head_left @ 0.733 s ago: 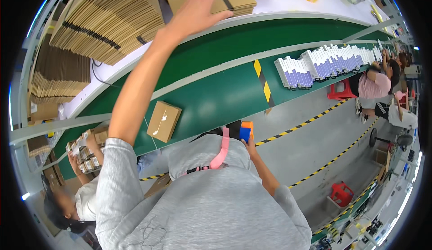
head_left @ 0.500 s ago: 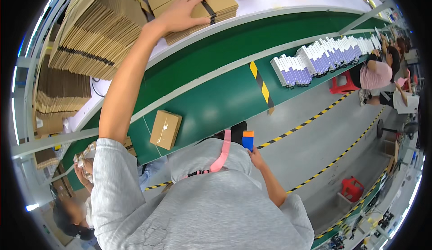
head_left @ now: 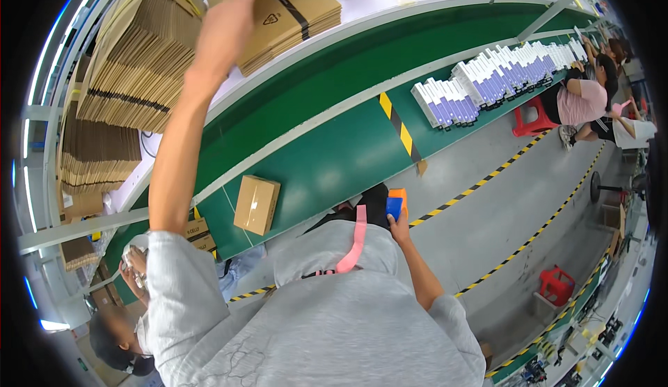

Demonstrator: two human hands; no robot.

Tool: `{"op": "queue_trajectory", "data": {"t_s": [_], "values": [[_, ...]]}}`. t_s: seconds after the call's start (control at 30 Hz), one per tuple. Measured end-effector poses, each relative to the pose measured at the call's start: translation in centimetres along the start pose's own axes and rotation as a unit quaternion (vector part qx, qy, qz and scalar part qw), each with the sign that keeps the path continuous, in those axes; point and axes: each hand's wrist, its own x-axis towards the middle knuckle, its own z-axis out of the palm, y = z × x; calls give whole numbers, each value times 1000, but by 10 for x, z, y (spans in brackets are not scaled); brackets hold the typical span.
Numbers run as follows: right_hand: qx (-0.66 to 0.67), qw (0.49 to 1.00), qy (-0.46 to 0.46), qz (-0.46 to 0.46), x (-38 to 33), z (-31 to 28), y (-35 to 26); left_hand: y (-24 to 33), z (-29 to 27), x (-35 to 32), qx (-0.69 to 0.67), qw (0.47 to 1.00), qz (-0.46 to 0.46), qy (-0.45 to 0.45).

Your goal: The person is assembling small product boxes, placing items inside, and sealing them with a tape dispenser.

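flat boxes (head_left: pixel 289 14), the strapped stack at 12 o'clock on the white table (head_left: pixel 390 4). my left hand (head_left: pixel 226 21) slid over since a sec ago, now lies on its edge, can't tell if gripping. right hand (head_left: pixel 399 228) at 5 o'clock holds blue n orange thing (head_left: pixel 394 204).

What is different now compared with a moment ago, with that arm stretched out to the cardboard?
The left hand has shifted from the strapped bundle's top to its near left edge, fingers curled on the flat cardboard stack. The stack has not visibly lifted. The right hand stays low, holding the blue and orange object. The small closed carton remains on the green belt.
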Motion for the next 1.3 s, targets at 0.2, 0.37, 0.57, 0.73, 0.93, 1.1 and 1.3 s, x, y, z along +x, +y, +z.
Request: {"op": "queue_trajectory", "data": {"t_s": [0.2,0.37,0.57,0.73,0.93,1.1,1.3], "values": [[442,896,19,37,-12,-74,-70,62,-101,-131,-186,940,-188,214],[606,792,-77,-20,5,-128,-153,147,-88,-249,-322,844,-429,25],[597,760,-252,-58,72,-124,-204,229,91,-385,-485,734,-462,-112],[281,944,-94,-143,127,-84,-235,254,176,-398,-478,749,-420,-186],[183,973,-14,-142,138,-66,-271,270,189,-397,-477,780,-348,-205],[252,953,11,-165,128,-43,-292,226,168,-426,-500,769,-255,-305],[212,969,-86,-97,135,-58,-286,231,138,-362,-684,418,-541,-255]]}}
